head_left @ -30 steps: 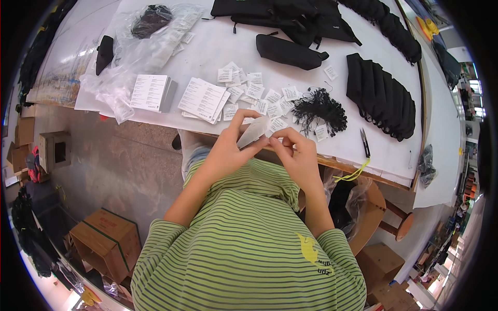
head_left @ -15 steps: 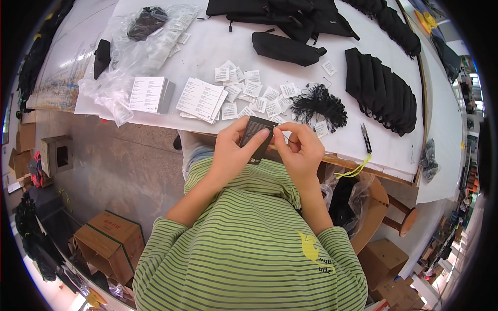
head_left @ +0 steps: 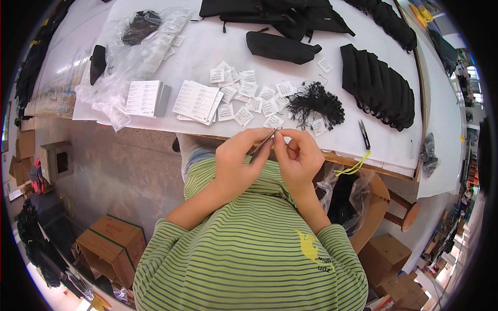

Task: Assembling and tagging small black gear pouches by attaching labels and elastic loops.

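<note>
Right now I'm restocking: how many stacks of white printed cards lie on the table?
2: one stack of white printed cards beside crumpled plastic bags; a fanned stack right of it.

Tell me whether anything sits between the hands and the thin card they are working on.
Nothing visible does. The left hand and right hand both pinch the thin card directly, held edge-on above the lap, just short of the white table.

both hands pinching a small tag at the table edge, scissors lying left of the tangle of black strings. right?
Not quite. In the head view the scissors lie right of the tangle of black strings, not left. The rest holds: left hand and right hand pinch a small tag at the table edge.
</note>
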A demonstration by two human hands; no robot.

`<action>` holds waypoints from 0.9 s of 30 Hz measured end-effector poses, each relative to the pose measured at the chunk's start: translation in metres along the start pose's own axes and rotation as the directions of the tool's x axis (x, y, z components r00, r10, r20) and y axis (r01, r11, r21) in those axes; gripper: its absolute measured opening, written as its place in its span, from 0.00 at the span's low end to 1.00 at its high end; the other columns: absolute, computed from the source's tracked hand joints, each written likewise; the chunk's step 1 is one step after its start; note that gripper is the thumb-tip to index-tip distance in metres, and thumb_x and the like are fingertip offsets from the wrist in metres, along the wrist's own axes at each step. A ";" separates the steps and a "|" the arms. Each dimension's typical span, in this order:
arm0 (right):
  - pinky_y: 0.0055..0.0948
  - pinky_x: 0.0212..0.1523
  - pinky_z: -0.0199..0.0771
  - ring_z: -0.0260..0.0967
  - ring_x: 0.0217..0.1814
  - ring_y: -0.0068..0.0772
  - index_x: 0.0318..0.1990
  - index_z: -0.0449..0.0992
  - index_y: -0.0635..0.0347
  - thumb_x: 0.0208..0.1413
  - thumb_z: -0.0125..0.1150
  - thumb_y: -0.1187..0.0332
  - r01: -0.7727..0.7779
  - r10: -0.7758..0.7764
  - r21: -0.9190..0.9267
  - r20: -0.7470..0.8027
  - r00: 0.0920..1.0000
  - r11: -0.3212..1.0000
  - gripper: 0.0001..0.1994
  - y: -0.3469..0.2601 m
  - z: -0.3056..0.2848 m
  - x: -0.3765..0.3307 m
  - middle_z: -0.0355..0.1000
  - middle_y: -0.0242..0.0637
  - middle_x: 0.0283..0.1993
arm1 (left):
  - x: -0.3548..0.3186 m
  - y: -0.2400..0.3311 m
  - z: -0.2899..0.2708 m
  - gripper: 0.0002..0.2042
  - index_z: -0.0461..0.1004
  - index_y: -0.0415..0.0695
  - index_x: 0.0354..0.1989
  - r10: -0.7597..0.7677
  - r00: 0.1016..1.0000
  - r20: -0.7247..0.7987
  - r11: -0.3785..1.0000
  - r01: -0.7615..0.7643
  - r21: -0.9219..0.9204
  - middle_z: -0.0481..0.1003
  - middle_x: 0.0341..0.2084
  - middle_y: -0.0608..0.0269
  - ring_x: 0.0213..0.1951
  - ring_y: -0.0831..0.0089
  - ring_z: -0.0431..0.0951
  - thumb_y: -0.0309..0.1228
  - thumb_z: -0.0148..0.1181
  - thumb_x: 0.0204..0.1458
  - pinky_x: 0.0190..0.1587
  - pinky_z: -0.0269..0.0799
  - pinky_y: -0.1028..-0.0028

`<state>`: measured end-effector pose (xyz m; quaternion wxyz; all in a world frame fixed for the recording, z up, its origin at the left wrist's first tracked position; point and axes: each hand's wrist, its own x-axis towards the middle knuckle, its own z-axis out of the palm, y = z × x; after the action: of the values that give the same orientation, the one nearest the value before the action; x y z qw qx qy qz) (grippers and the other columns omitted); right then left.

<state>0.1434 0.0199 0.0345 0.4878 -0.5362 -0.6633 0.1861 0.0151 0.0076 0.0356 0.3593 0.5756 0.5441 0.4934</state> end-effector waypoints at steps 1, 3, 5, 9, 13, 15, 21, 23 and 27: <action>0.22 0.16 0.48 0.49 0.15 0.19 0.31 0.76 0.59 0.45 0.67 0.75 -0.037 0.037 0.035 0.001 0.999 0.999 0.06 0.001 0.000 -0.002 0.54 0.25 0.13 | 0.002 -0.001 0.000 0.08 0.76 0.40 0.36 0.119 0.992 -0.031 0.992 -0.118 0.036 0.78 0.29 0.59 0.27 0.73 0.77 0.21 0.63 0.45 0.28 0.70 0.78; 0.21 0.16 0.49 0.50 0.15 0.18 0.32 0.76 0.59 0.46 0.66 0.76 -0.074 0.075 0.069 -0.001 0.997 0.995 0.06 -0.001 -0.002 -0.002 0.55 0.25 0.14 | 0.004 -0.002 0.000 0.09 0.76 0.39 0.35 0.239 0.969 -0.055 0.969 -0.235 0.074 0.78 0.31 0.59 0.29 0.72 0.77 0.19 0.64 0.43 0.29 0.71 0.77; 0.17 0.17 0.54 0.54 0.17 0.15 0.35 0.75 0.59 0.50 0.64 0.75 -0.199 0.200 0.259 0.024 0.980 0.945 0.05 -0.007 -0.005 0.002 0.61 0.26 0.17 | 0.004 -0.001 -0.002 0.10 0.77 0.38 0.33 0.260 0.965 -0.036 0.966 -0.260 0.010 0.77 0.32 0.58 0.30 0.72 0.77 0.17 0.65 0.40 0.30 0.72 0.77; 0.15 0.20 0.59 0.59 0.19 0.14 0.36 0.75 0.60 0.52 0.62 0.75 -0.117 0.109 0.279 0.044 0.993 0.953 0.05 0.003 -0.013 -0.002 0.65 0.27 0.20 | 0.005 0.001 -0.010 0.06 0.76 0.37 0.33 0.188 0.981 0.050 0.977 -0.182 -0.107 0.76 0.30 0.61 0.28 0.75 0.75 0.19 0.63 0.45 0.30 0.70 0.79; 0.15 0.21 0.60 0.61 0.20 0.14 0.36 0.75 0.61 0.52 0.63 0.74 -0.204 0.139 0.302 0.223 0.965 0.931 0.05 0.004 -0.020 -0.002 0.66 0.28 0.22 | 0.003 -0.015 -0.017 0.07 0.75 0.35 0.32 -0.028 0.976 0.215 0.925 0.107 -0.364 0.75 0.29 0.63 0.28 0.80 0.72 0.26 0.56 0.55 0.31 0.66 0.82; 0.16 0.20 0.59 0.59 0.19 0.14 0.36 0.75 0.60 0.51 0.63 0.74 -0.263 0.174 0.292 0.297 0.939 0.920 0.05 0.005 -0.020 -0.002 0.65 0.27 0.21 | 0.005 -0.018 -0.017 0.11 0.74 0.34 0.31 -0.055 0.971 0.231 0.916 0.141 -0.375 0.75 0.28 0.62 0.29 0.80 0.71 0.29 0.50 0.59 0.32 0.65 0.81; 0.19 0.18 0.56 0.55 0.17 0.18 0.34 0.74 0.60 0.51 0.63 0.74 -0.268 0.214 0.234 0.232 0.949 0.935 0.05 0.013 -0.016 -0.004 0.60 0.28 0.18 | 0.005 -0.019 -0.014 0.11 0.74 0.34 0.35 -0.094 0.960 0.264 0.872 0.207 -0.443 0.75 0.32 0.62 0.33 0.80 0.72 0.30 0.50 0.60 0.37 0.66 0.81; 0.19 0.18 0.57 0.56 0.17 0.18 0.34 0.74 0.60 0.51 0.63 0.74 -0.242 0.184 0.219 0.252 0.950 0.945 0.05 0.010 -0.020 0.001 0.61 0.29 0.19 | 0.012 -0.023 -0.019 0.10 0.74 0.34 0.37 -0.237 0.885 0.401 0.750 0.429 -0.504 0.75 0.33 0.63 0.34 0.80 0.72 0.30 0.51 0.60 0.39 0.67 0.81; 0.16 0.20 0.56 0.58 0.19 0.16 0.33 0.74 0.61 0.49 0.63 0.76 -0.215 0.127 0.266 0.313 0.941 0.940 0.04 0.010 -0.019 0.003 0.64 0.28 0.20 | 0.016 -0.020 -0.016 0.08 0.74 0.37 0.40 -0.282 0.794 0.538 0.673 0.564 -0.478 0.75 0.34 0.65 0.36 0.82 0.73 0.29 0.53 0.58 0.40 0.68 0.80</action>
<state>0.1650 0.0210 0.0371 0.4412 -0.4798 -0.6429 0.4023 -0.0073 0.0241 0.0231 0.7420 0.3711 0.3821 0.4070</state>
